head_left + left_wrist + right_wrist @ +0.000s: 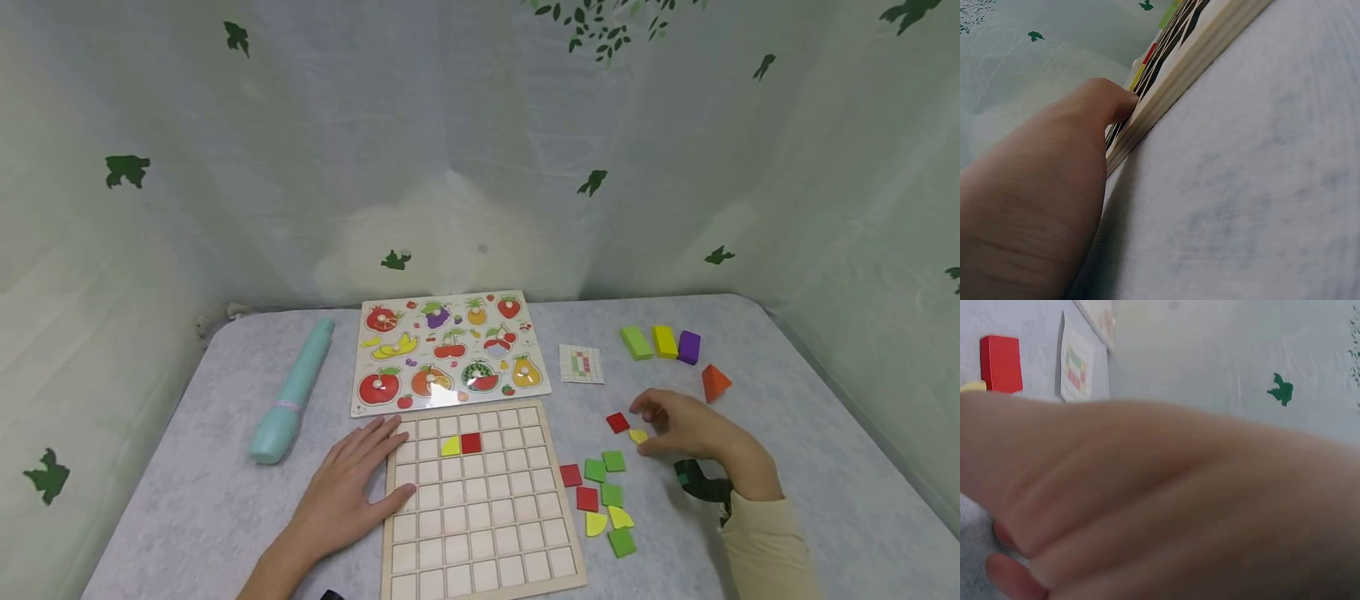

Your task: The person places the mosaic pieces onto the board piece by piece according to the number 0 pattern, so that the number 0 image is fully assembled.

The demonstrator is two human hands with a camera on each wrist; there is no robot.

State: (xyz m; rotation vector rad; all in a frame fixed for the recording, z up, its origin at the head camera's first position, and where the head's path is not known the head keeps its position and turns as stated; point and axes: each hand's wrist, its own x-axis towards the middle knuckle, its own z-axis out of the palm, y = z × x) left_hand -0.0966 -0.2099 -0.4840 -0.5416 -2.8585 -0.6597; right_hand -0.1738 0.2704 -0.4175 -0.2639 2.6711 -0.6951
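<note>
My left hand (pixel 341 483) rests along the left edge of a wooden grid board (pixel 483 533), fingers extended and the thumb over its rim. In the board's upper cells lie a yellow quarter-circle tile (pixel 451 447) and a red square tile (pixel 471 442). Over the table to the right, my right hand (pixel 686 429) has thumb and index finger spread around a small yellow tile (pixel 638 436), the thumb tip right at its edge. Beside that tile lies a red square tile (pixel 618 422), also seen in the right wrist view, where the back of the hand covers much of the picture.
Several green (pixel 611 495), red and yellow tiles lie right of the board. Behind are a fruit puzzle (pixel 450 354), a pattern card (pixel 581 364) and colored blocks (pixel 664 342). A folded teal umbrella-like object (pixel 288 400) lies at left. A white curtain (pixel 480 167) surrounds the table.
</note>
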